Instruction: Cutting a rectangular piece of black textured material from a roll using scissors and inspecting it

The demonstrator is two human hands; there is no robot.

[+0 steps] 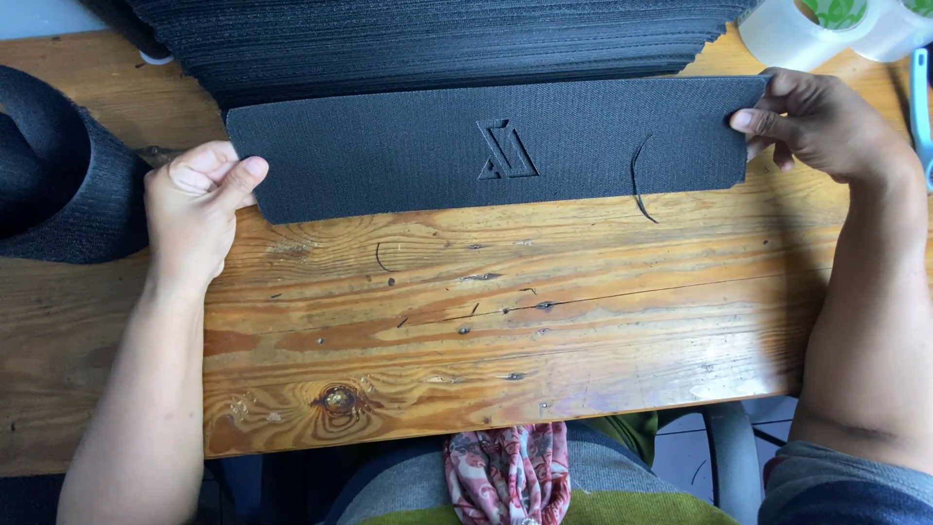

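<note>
A long black fabric strip (pixel 408 151) with a raised angular emblem (pixel 506 151) at its middle lies stretched flat above the wooden table (pixel 505 321). My left hand (pixel 199 209) pinches its left end, thumb on top. My right hand (pixel 821 122) grips its right end, fingers curled over the edge. A loose black thread (pixel 637 180) curls off the strip near its right side.
A tall stack of similar black strips (pixel 437 39) sits right behind the held one. A roll of black webbing (pixel 58 170) lies at the left. Clear tape rolls (pixel 816 24) and a pale blue tool handle (pixel 920 107) are at the far right. Patterned cloth (pixel 508 472) rests on my lap.
</note>
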